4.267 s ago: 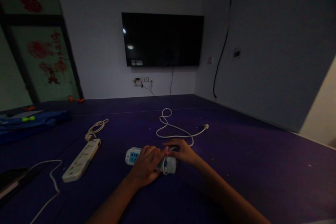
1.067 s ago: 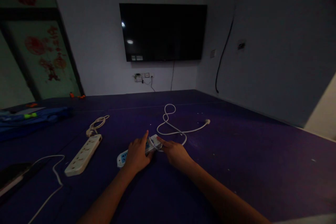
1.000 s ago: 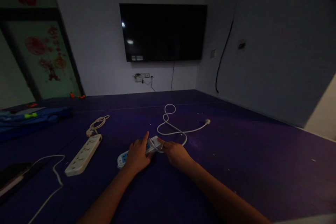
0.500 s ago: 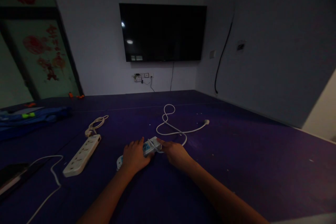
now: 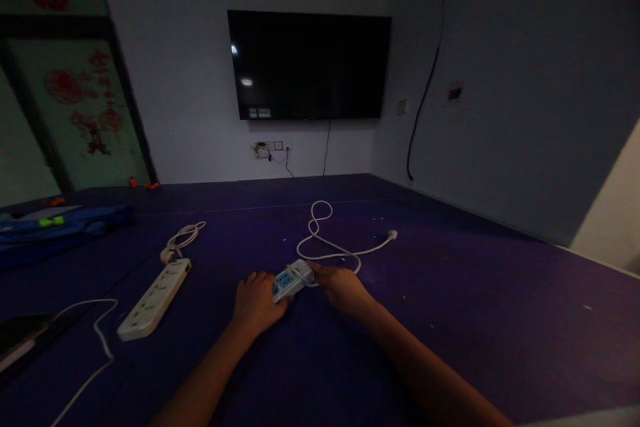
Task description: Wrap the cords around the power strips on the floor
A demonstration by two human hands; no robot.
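Observation:
A white power strip with blue sockets (image 5: 285,279) lies on the purple surface in front of me. My left hand (image 5: 257,300) is closed around its near-left end, hiding that part. At the far-right end, my right hand (image 5: 340,287) pinches the white cord (image 5: 325,241) where it wraps over the strip. From there the cord runs out in loose loops to a plug (image 5: 392,235) on the right. Exactly how the right fingertips hold the cord is partly hidden.
A second white power strip (image 5: 156,298) with its cord bundled (image 5: 184,238) lies to the left. Farther left are a thin white cable (image 5: 103,333), a dark flat device (image 5: 25,333) and blue cloth (image 5: 75,223). A television (image 5: 310,67) hangs on the far wall.
The strip's left end, which showed beyond my left hand, is now covered. My right hand has shifted slightly right, and the cord near it bows out a little more.

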